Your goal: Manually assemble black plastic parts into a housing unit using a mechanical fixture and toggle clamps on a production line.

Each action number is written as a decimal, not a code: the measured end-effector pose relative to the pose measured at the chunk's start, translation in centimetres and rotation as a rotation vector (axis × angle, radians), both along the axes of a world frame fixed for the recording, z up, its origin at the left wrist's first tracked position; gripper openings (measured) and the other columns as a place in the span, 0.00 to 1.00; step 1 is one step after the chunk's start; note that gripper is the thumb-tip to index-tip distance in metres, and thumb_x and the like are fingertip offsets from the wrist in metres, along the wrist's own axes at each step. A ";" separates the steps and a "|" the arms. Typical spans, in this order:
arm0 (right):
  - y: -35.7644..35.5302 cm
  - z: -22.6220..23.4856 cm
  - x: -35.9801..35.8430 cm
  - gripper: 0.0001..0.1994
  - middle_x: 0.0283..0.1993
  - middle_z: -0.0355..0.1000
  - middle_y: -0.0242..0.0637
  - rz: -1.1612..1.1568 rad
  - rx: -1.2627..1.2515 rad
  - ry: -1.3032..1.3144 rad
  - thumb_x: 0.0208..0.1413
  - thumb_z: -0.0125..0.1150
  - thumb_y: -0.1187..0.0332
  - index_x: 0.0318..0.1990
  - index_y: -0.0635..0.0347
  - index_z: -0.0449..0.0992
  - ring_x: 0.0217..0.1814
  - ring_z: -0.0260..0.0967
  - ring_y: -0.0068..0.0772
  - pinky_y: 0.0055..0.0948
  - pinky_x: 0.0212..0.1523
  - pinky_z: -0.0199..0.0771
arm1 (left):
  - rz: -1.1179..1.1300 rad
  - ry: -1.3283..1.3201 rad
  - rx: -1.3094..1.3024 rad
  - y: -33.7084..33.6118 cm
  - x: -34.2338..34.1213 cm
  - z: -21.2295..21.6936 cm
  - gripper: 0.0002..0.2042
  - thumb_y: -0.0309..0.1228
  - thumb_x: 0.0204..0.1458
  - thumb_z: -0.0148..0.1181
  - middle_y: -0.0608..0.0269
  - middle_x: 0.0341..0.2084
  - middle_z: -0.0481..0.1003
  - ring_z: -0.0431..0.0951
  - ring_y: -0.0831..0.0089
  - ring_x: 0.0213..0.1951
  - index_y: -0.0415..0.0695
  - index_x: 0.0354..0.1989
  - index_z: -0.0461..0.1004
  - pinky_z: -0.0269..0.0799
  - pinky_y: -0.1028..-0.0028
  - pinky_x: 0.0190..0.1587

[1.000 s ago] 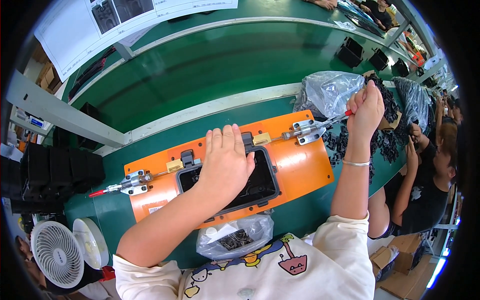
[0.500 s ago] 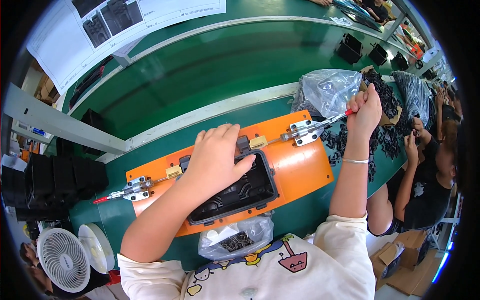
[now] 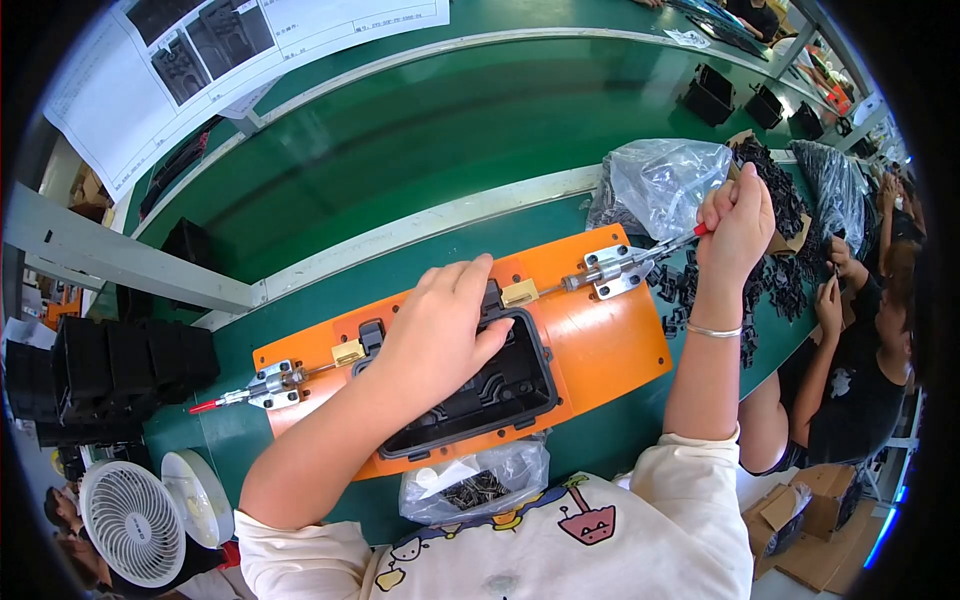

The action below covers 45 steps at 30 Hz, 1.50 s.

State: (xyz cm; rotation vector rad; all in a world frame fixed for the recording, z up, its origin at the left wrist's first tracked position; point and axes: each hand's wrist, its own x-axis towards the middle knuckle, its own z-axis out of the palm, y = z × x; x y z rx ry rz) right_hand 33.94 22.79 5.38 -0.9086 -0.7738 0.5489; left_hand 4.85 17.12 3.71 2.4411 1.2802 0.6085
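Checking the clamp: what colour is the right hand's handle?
Red handle, clearest in the head view.

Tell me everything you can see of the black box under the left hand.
The black box is rectangular with rounded corners, apparently moulded plastic, open side up, with curved ribs inside. It sits slanted in view, midway along the orange fixture. The left hand lies across it; brass-coloured blocks flank two black clips at its far rim.

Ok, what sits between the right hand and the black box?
The head view shows a metal clamp on the orange plate, its red handle in the right hand, then a yellowish block near the black box.
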 end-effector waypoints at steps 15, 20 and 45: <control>0.2 -0.2 -0.1 0.19 0.14 0.52 0.24 -0.033 -0.029 -0.020 0.65 0.47 0.64 0.20 0.54 0.57 0.11 0.49 0.16 0.19 0.12 0.50 | -0.010 0.261 0.431 -2.1 1.2 -0.9 0.14 0.28 0.45 0.62 0.47 0.43 0.73 0.72 0.54 0.51 0.31 0.38 0.75 0.54 0.46 0.62; 0.2 -0.1 -0.4 0.18 0.13 0.52 0.23 -0.038 -0.029 -0.009 0.66 0.46 0.64 0.21 0.54 0.57 0.11 0.48 0.14 0.19 0.11 0.49 | -0.026 0.163 0.400 -2.1 1.2 -1.2 0.12 0.23 0.44 0.62 0.48 0.40 0.74 0.73 0.55 0.48 0.29 0.37 0.74 0.55 0.46 0.62; 1.1 -0.5 0.1 0.17 0.13 0.53 0.24 -0.113 0.004 0.074 0.64 0.48 0.65 0.21 0.55 0.58 0.10 0.49 0.15 0.20 0.10 0.48 | 0.005 -0.034 0.350 -1.6 1.2 -1.9 0.08 0.20 0.40 0.65 0.57 0.35 0.75 0.76 0.60 0.42 0.36 0.30 0.76 0.55 0.44 0.62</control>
